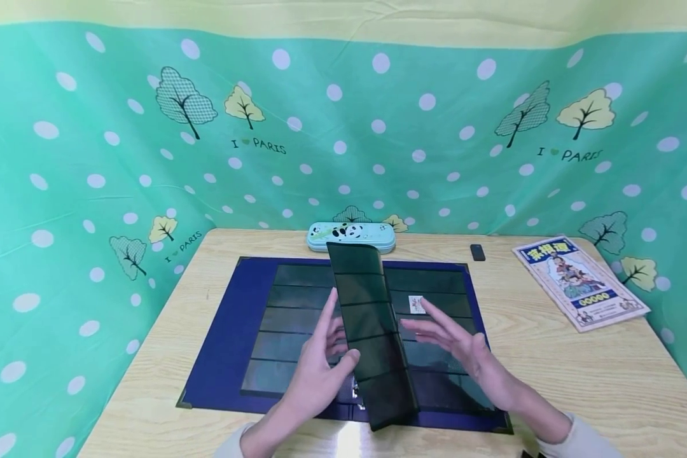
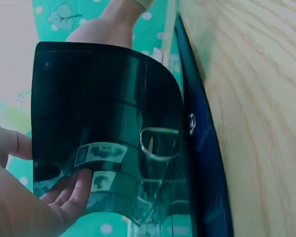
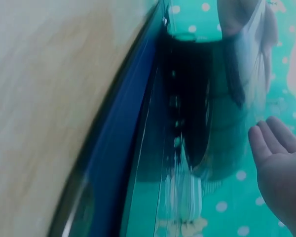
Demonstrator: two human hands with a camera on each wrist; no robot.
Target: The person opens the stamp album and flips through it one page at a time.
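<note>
A dark blue ring album [image 1: 214, 343] lies open on the table, its black pages divided into rows of pockets. One black album page [image 1: 372, 318] stands raised and curved over the middle. My left hand [image 1: 320, 369] holds this page by its left edge, thumb on one face and fingers on the other. Small printed paper pieces [image 2: 101, 154] show at the page in the left wrist view, above the metal rings [image 2: 160, 143]. My right hand [image 1: 469, 350] hovers right of the raised page, fingers extended, holding nothing. Near its fingertips a small white printed piece [image 1: 416, 304] sits on the right-hand page.
Behind the album lies a light blue panda pencil case [image 1: 352, 235]. A small black object [image 1: 478, 252] rests at the back right, and a printed booklet [image 1: 581, 280] lies at the far right. A green dotted cloth [image 1: 378, 159] hangs behind the wooden table [image 1: 549, 362].
</note>
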